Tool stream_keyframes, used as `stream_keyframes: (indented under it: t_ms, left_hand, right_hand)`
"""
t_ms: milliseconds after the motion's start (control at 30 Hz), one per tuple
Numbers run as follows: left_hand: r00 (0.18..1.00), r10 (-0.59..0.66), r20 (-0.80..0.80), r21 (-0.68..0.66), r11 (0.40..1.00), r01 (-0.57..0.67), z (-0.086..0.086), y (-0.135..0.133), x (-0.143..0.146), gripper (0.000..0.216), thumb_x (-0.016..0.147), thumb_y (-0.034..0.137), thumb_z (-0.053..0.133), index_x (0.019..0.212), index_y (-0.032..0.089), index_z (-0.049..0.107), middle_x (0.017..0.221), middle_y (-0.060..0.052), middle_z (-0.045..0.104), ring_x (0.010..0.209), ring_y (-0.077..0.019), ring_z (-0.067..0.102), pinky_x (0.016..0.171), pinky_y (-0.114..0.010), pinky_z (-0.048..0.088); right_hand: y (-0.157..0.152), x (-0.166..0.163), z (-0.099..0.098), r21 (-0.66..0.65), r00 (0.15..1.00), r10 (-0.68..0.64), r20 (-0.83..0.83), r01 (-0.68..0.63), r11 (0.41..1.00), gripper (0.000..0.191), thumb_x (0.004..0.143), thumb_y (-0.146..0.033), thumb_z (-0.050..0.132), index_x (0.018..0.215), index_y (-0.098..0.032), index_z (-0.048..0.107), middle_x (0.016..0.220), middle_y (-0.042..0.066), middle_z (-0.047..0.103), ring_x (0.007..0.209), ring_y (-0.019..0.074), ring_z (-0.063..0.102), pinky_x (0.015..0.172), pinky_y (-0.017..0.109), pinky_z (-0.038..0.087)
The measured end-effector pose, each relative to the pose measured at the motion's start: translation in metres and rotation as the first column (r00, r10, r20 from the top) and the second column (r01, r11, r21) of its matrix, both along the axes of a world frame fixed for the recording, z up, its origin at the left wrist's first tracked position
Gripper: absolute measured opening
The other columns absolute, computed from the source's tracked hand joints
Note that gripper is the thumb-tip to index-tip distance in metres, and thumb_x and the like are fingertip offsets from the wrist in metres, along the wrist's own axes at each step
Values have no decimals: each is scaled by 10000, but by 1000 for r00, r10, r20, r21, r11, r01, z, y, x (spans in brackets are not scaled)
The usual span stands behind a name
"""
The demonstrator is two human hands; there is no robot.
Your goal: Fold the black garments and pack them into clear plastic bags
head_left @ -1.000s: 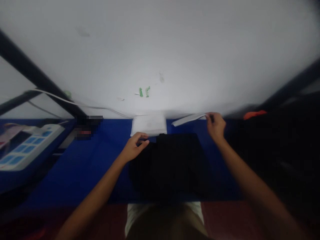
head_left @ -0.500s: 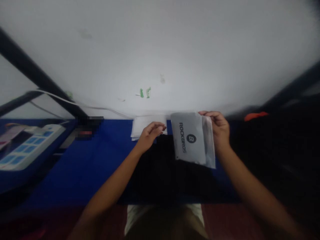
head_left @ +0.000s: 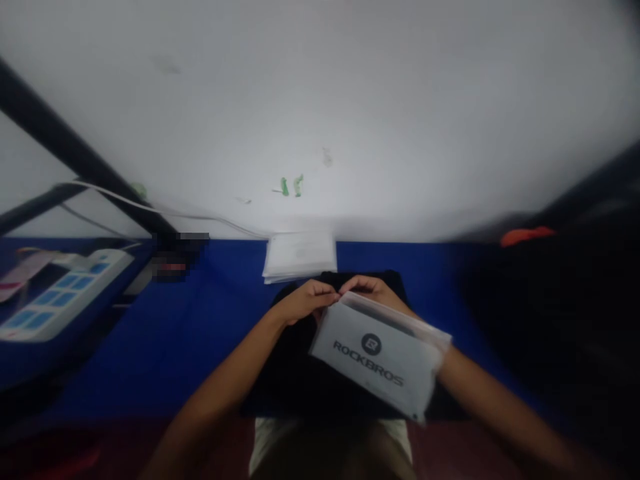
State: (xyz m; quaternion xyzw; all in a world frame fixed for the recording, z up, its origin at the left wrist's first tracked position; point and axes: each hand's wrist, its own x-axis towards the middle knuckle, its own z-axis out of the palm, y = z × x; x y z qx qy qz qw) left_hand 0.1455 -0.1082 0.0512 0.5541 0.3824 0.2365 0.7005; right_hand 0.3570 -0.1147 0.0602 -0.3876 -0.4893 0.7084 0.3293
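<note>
I hold a grey plastic bag (head_left: 383, 357) printed ROCKBROS over a folded black garment (head_left: 295, 373) lying on the blue table (head_left: 200, 333). My right hand (head_left: 373, 290) grips the bag's top edge; the bag hangs over my right wrist. My left hand (head_left: 305, 301) pinches the same top edge, fingertips meeting those of the right hand. Both hands are closed on the bag's opening.
A stack of white bags (head_left: 300, 255) lies at the table's far edge against the white wall. A white and blue device (head_left: 55, 303) sits at the left, with a cable (head_left: 165, 212) and black bars. A dark heap (head_left: 550, 320) with an orange piece (head_left: 527, 235) fills the right.
My right hand picked up the grey bag from the far edge and brought it down over the black garment. My left hand left the garment and joined at the bag's top edge.
</note>
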Motion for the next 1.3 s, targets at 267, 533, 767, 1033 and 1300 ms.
stream_keyframes:
  t_ms: [267,533,767,1033,1300]
  left_hand:
    - [994,106,-26,7,994,-106,-16,-2,12,333,797,469,690,846,144,638,689,21,546,572,-80,475,538,-200,358]
    - [987,112,-117,248,965,-80,-21,-7,18,334,883,474,561,790,154,577,712,20,521,633,-109,469,574,-212,379]
    - [972,119,-203,377,926,-35,-19,-3,15,355,884,469,537,716,157,562,667,20,508,612,-114,462,551,-214,373]
    - [888,446,-107,264,874,-408,-9,29,-44,339,794,492,659,733,169,575,566,45,511,473,-85,438,455,-189,327]
    - [912,395,-108,289,890,-352,3,16,-29,324,840,480,629,749,172,588,595,30,540,491,-90,468,466,-195,356]
  right_hand:
    - [6,12,-25,50,989,-150,-8,150,987,200,746,-353,759,877,-206,724,954,34,719,779,155,647,696,278,488]
    - [0,8,-31,86,976,-126,177,112,990,348,780,-507,705,757,-162,663,668,-22,589,597,112,509,585,248,398]
    - [2,9,-30,234,975,-30,222,-23,972,333,824,-494,660,747,-173,614,661,-25,562,595,109,496,558,230,392]
    - [8,49,-11,201,959,106,261,-162,966,290,831,-424,675,744,-177,551,572,-56,546,431,79,495,421,196,399]
    - [8,49,-6,277,961,139,240,-205,939,240,858,-398,659,942,-173,670,829,14,660,676,118,606,584,226,502]
